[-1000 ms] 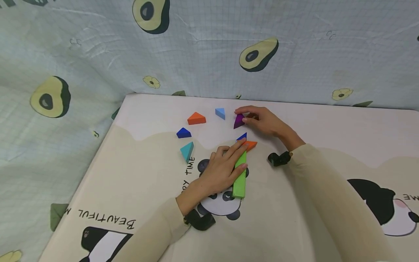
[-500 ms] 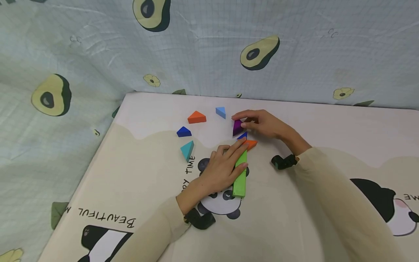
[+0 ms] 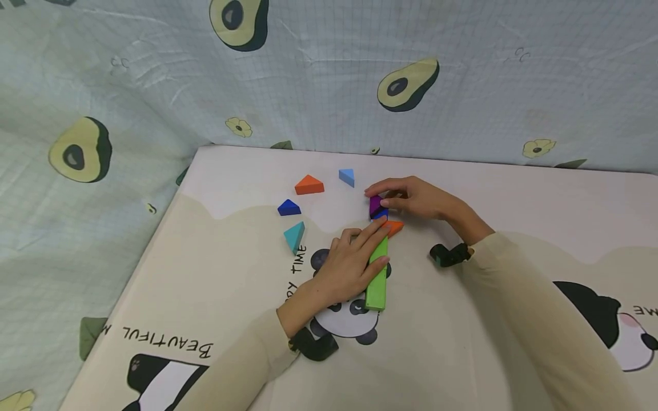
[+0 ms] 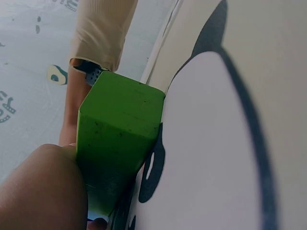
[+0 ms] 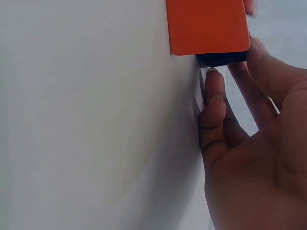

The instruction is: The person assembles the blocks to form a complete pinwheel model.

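Observation:
In the head view my right hand [image 3: 424, 198] pinches a purple triangular block [image 3: 376, 204] between thumb and fingers. It sits against a blue triangular block [image 3: 382, 214] at the top of a row. Below the blue one lies an orange triangular block [image 3: 396, 228], then a long green block [image 3: 376, 294]. My left hand [image 3: 345, 271] rests over the row, its thumb across the green block and a fingertip at the orange one. In the left wrist view the green block [image 4: 122, 115] stands large beside that hand. The right wrist view shows the orange block's end [image 5: 208, 26]; the purple block is hidden there.
Left of the row lie a light blue triangle block [image 3: 347, 177], an orange one [image 3: 309, 185], a dark blue one [image 3: 289, 208] and a teal one [image 3: 295, 237]. The printed tabletop [image 3: 437, 342] meets an avocado-patterned cloth [image 3: 319, 103] at the back.
My right hand has brought the purple block toward me, from apart from the row to up against the blue block. The left hand and the other blocks stay put.

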A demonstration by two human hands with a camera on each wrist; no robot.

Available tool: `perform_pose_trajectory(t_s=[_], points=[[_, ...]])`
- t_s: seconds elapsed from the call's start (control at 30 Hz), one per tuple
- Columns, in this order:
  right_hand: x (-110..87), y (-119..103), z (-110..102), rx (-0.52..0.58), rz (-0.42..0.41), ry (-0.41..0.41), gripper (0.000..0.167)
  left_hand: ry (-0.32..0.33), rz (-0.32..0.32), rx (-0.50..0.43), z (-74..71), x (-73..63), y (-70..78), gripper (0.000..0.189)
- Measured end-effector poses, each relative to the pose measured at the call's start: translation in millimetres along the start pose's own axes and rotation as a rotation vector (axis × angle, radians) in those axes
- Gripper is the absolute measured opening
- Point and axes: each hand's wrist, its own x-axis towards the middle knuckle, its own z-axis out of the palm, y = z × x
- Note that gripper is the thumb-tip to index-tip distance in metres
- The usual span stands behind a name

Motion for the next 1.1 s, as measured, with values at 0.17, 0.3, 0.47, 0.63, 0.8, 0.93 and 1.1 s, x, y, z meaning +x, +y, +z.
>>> perform_pose_trajectory(t_s=[0.17, 0.3, 0.47, 0.63, 0.8, 0.93, 1.1], points=[[1.5, -0.9, 1.3, 0.001, 0.011, 0.007, 0.032, -0.002, -0.002, -0.010, -0.8, -0.5, 0.7, 0.057], [2.3, -1.0, 3.5, -0.009, 0.034, 0.029, 0.030, -0.008, -0.006, -0.007, -1.0, -0.6, 1.2, 0.058], [1.8, -3.2, 6.0, -0.042, 0.054, 0.051, 0.029, -0.011, -0.009, -0.005, -0.4, -0.9, 1.2, 0.058], [2.2, -3.0, 7.3, -0.047, 0.074, 0.067, 0.029, -0.005, -0.006, -0.004, -0.2, -1.2, 1.0, 0.058], [2.1, -3.3, 7.5, -0.035, 0.083, 0.072, 0.029, -0.004, -0.006, -0.006, -0.4, -1.1, 1.0, 0.058], [2.4, -3.9, 7.5, -0.034, 0.082, 0.067, 0.029, -0.004, -0.006, -0.005, -0.4, -1.0, 0.9, 0.058], [2.8, -3.5, 7.2, -0.030, 0.081, 0.066, 0.029, -0.005, -0.005, -0.003, -0.3, -0.8, 0.4, 0.058]])
